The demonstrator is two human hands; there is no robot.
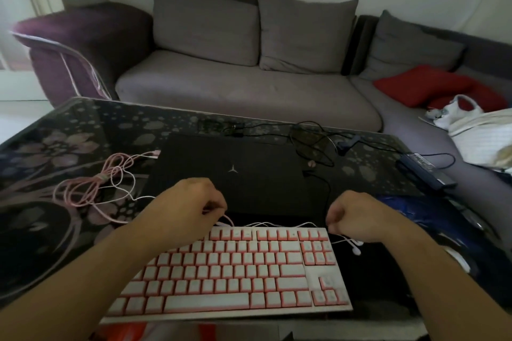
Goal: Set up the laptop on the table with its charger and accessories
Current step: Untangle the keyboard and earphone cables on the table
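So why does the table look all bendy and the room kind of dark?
Head view: the wide-angle lens curves the table edge and the sofa; light is dim and soft, brighter by the left doorway, with faint reflections on the glossy tabletop; both hands, left and right, look slightly blurred, and the keyboard stays fairly sharp.

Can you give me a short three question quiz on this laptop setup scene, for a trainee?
1. True or false: the laptop lid is open.
2. What thin white thing do the left hand and right hand hold between them?
A. earphone cable
B. charger lead
C. ruler
3. Fill in: the coiled pink cable lies on the table to the ____ of the laptop.

Key
1. False, it is closed.
2. A, the earphone cable runs along the far edge of the keyboard.
3. left
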